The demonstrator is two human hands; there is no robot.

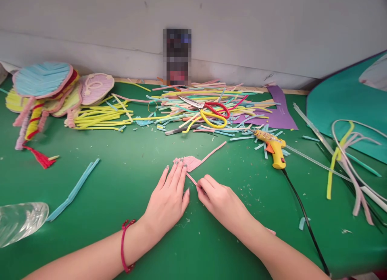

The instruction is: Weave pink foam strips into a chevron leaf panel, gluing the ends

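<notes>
My left hand [169, 195] lies flat on the green table, fingers stretched out, with the fingertips pressing on a small pink piece made of folded strips [191, 162]. A pink strip [211, 152] runs from that piece up to the right. My right hand [216, 197] is closed in a pinch on the near end of a thin pink strip [191, 178] that leads back to the pink piece. The two hands nearly touch.
A yellow glue gun [273, 148] with a black cord [304, 215] lies to the right. Red and yellow scissors [211, 110] rest on a heap of coloured strips [199, 104]. Finished strip-covered shapes [45, 86] are stacked far left. A clear bottle [18, 221] lies near left; teal sheet [338, 98] right.
</notes>
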